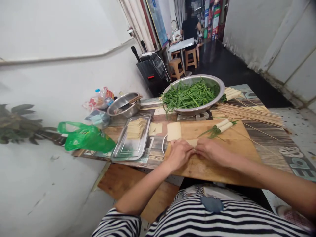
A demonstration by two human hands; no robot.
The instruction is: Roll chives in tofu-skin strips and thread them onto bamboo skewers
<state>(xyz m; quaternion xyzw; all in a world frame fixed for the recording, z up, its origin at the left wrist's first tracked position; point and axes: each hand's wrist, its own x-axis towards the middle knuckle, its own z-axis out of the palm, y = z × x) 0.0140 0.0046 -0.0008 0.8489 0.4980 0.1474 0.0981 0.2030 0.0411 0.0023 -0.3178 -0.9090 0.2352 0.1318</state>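
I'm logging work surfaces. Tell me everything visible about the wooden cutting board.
The cutting board is a flat, light-brown wooden slab lying on the patterned table. The left hand and right hand rest on it, meeting over a pale sheet. A pale square lies at its far left corner, and two rolls stuffed with greens lie on its far side.

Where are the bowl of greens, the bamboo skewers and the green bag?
bowl of greens (220, 86): head view, bare right rim.
bamboo skewers (249, 113): head view, middle of bundle.
green bag (86, 140): head view, crumpled middle.
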